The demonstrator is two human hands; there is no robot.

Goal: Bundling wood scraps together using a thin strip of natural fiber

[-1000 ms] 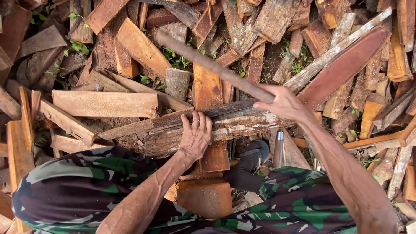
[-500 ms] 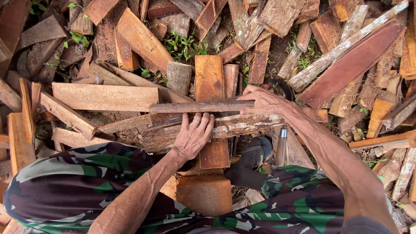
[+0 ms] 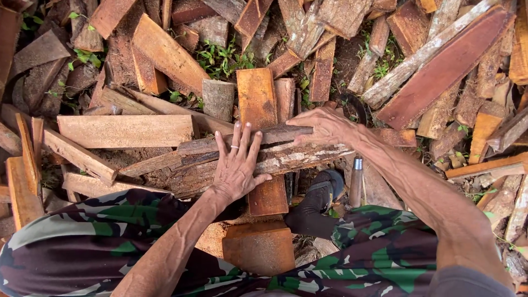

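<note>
I see my left hand lying flat, fingers spread, on the rough log across the middle — it presses the log down so it stays steady. My right hand closes over a dark wood strip laid along the log's far edge — holding both together.

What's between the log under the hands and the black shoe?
In the head view, an orange-brown plank runs under the log toward the person; the shoe sits just right of it.
</note>
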